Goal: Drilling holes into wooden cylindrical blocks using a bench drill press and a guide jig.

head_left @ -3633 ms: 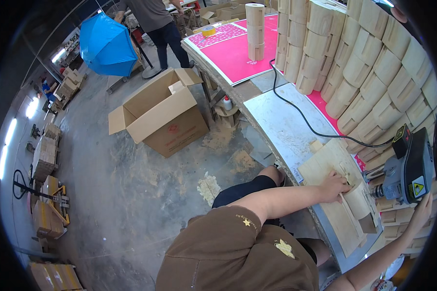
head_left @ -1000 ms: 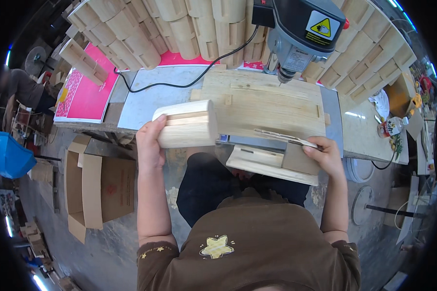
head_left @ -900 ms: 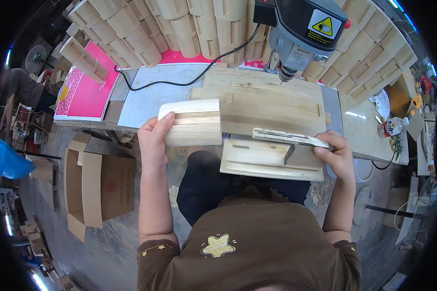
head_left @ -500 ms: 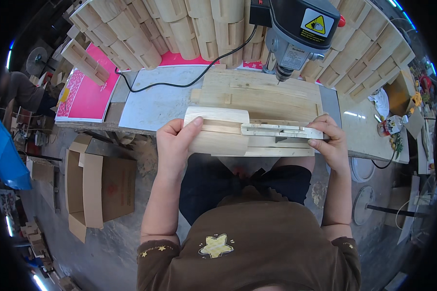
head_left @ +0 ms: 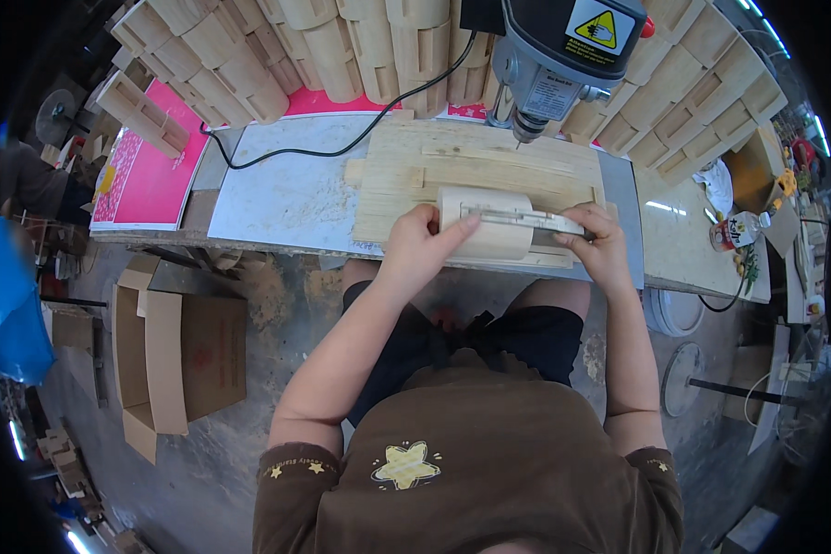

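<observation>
A pale, rounded wooden block with a lengthwise groove (head_left: 486, 242) lies over the near part of a flat wooden board (head_left: 388, 185). My left hand (head_left: 422, 242) grips its left end, thumb along the groove. In my right hand (head_left: 600, 235) is a narrow light-coloured strip (head_left: 554, 221), pinched between thumb and fingers at its right end. The strip's left part sits in the groove, reaching close to my left thumb. Beyond the board stands a bench drill press (head_left: 549, 78), its bit above the board's far right.
Grooved wooden blocks (head_left: 328, 55) are stacked in rows along the back. A black cable (head_left: 342, 148) crosses the white worktop. An open cardboard box (head_left: 171, 351) stands on the floor at left. A bottle (head_left: 739, 231) is at right; another person (head_left: 32, 180) shows at far left.
The block has shifted right, and the strip now lies much farther along its groove. My left hand has moved right, closer to my right hand.
</observation>
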A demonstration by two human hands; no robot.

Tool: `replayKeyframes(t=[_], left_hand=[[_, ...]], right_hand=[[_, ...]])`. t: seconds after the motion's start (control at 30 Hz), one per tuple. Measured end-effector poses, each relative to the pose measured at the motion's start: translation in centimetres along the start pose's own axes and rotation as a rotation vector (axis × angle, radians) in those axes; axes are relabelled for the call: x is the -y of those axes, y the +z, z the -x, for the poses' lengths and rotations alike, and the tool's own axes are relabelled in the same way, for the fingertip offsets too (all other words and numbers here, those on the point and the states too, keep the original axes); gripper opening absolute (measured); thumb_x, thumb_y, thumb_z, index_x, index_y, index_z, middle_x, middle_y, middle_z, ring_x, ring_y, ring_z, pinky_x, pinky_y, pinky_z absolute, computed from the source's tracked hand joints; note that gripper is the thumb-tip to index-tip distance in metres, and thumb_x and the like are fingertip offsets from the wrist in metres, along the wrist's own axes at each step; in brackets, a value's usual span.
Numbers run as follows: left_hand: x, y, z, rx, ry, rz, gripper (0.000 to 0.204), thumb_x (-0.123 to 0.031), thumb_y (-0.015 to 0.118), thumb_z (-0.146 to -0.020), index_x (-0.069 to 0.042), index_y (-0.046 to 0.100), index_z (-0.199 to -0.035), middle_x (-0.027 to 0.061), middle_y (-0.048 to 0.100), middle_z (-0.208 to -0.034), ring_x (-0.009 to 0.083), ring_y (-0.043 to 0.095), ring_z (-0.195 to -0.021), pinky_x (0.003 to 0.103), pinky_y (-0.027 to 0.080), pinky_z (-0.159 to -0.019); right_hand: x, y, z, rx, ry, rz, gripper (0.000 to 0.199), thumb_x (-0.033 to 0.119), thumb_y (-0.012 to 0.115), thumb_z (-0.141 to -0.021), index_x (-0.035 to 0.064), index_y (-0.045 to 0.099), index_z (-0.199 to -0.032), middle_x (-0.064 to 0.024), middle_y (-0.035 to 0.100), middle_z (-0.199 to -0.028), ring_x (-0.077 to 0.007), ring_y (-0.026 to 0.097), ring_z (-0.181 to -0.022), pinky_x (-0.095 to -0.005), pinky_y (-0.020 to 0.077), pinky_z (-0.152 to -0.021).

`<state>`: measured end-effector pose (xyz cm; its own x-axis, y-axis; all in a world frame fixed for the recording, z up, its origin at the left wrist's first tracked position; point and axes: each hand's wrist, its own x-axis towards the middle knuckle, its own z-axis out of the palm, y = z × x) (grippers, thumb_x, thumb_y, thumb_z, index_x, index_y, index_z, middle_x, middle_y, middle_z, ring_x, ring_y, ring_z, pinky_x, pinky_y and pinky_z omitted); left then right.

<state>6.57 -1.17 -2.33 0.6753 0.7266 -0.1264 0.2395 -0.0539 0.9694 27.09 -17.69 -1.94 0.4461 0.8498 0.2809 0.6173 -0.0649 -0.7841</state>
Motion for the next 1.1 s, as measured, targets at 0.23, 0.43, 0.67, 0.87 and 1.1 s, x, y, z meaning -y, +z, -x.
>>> replayKeyframes(t=[0.23, 0.43, 0.67, 0.87, 1.1], left_hand=[[2.6, 2.2, -2.9, -0.097, 0.267, -0.124, 0.044, -0.030, 0.069, -0.075, 0.003, 0.060, -0.102, 0.0135, 0.059, -0.084, 0.0255, 0.056, -0.080, 0.033, 0.044, -0.071], [6.0, 2.0, -4.7, -0.271, 0.657, -0.601, 0.059, -0.032, 0.074, -0.065, -0.002, 0.057, -0.113, 0.0128, 0.058, -0.101, 0.0327, 0.052, -0.097, 0.040, 0.041, -0.080], [7.3, 0.5, -8.4, -0.103, 0.652, -0.354, 0.047, -0.019, 0.077, -0.058, -0.001, 0.061, -0.099, 0.0165, 0.060, -0.085, 0.0348, 0.055, -0.082, 0.041, 0.046, -0.072], [6.2, 0.8, -9.8, 0.026, 0.644, -0.344, 0.044, 0.002, 0.072, -0.058, 0.003, 0.060, -0.101, 0.0143, 0.057, -0.097, 0.0281, 0.055, -0.088, 0.036, 0.046, -0.078], [9.5, -0.5, -10.7, 0.094, 0.534, -0.229, 0.048, 0.009, 0.068, -0.062, 0.003, 0.052, -0.107, 0.0129, 0.050, -0.108, 0.0227, 0.053, -0.095, 0.033, 0.042, -0.085]], right_hand=[[-2.6, -1.1, -3.1, -0.105, 0.017, 0.189, 0.030, 0.004, 0.074, -0.066, -0.0021, 0.065, -0.094, -0.0120, 0.063, -0.087, -0.0236, 0.060, -0.081, -0.0294, 0.0462, -0.072], [-3.6, -0.8, -6.3, -0.172, 0.019, 0.269, 0.031, 0.006, 0.073, -0.067, -0.0016, 0.065, -0.096, -0.0114, 0.062, -0.087, -0.0244, 0.060, -0.084, -0.0285, 0.0463, -0.076], [-6.4, 1.8, -7.0, -0.118, 0.070, 0.178, 0.032, 0.009, 0.066, -0.071, 0.0066, 0.061, -0.103, -0.0114, 0.058, -0.111, -0.0295, 0.053, -0.107, -0.0379, 0.0416, -0.091], [-7.7, 4.4, -6.2, -0.449, -0.124, 0.098, 0.079, 0.006, 0.074, -0.055, 0.0118, 0.042, -0.127, -0.0172, 0.038, -0.127, -0.0364, 0.036, -0.118, -0.0425, 0.0304, -0.101], [-5.6, 6.6, -2.3, -0.379, 0.097, 0.145, 0.110, 0.006, 0.079, -0.054, 0.0177, 0.014, -0.142, -0.0273, 0.021, -0.136, -0.0419, 0.024, -0.127, -0.0431, 0.0260, -0.105]])
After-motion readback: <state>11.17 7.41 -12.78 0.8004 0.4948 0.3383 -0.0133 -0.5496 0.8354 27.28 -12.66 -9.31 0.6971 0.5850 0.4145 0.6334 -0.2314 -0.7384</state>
